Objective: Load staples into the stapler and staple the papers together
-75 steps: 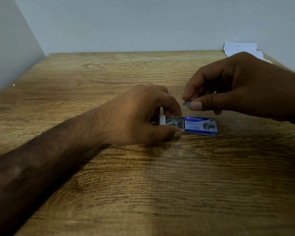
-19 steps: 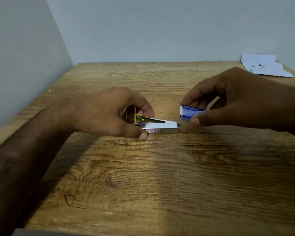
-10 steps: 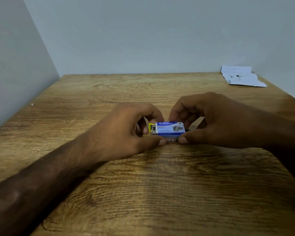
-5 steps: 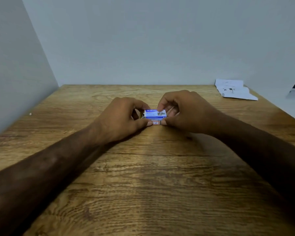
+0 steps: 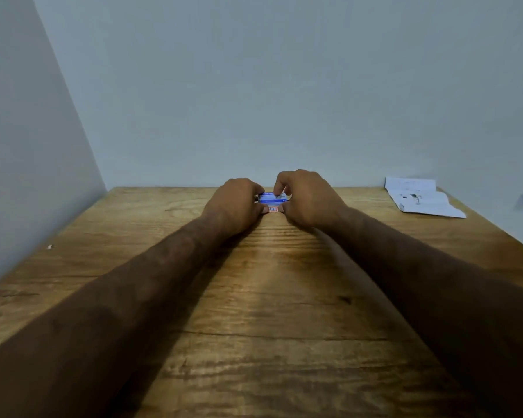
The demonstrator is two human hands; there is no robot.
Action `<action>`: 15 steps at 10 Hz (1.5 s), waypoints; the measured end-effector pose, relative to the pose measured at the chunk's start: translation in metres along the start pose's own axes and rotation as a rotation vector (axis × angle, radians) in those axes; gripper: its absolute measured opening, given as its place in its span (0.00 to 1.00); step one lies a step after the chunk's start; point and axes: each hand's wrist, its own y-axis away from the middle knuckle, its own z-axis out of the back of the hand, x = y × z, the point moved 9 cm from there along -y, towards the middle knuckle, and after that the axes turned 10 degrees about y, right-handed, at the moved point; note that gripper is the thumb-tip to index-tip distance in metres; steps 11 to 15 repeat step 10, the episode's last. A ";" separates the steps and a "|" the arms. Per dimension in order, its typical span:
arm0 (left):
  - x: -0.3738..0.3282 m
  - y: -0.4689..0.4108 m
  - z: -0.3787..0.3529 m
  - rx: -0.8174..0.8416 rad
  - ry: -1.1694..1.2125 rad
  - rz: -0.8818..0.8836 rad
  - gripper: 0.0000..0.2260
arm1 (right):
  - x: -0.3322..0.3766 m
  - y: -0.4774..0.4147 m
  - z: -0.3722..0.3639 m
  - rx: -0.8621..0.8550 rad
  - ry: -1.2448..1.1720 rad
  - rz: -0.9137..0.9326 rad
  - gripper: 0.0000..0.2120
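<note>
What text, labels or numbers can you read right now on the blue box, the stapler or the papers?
None can be quoted.
Small blue cardboard staple box between both hands: white print, too blurred to read.
Red-and-white sticker on the side of the stapler under the box: dark marks, too small to make out.
White folded papers at the far right of the wooden table: dark print, illegible.

Two hands, left (image 5: 234,203) and right (image 5: 307,200), are counted, with one blue staple box (image 5: 271,197), one stapler (image 5: 273,209), one stack of papers (image 5: 420,199) far right, on one table (image 5: 269,297).
</note>
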 end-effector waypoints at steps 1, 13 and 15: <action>0.002 -0.013 -0.003 0.007 -0.046 0.005 0.16 | -0.002 -0.010 -0.001 -0.014 0.011 -0.012 0.10; 0.007 -0.040 -0.012 0.076 -0.090 0.108 0.36 | -0.023 -0.022 -0.005 0.052 0.098 -0.035 0.38; 0.007 -0.040 -0.012 0.076 -0.090 0.108 0.36 | -0.023 -0.022 -0.005 0.052 0.098 -0.035 0.38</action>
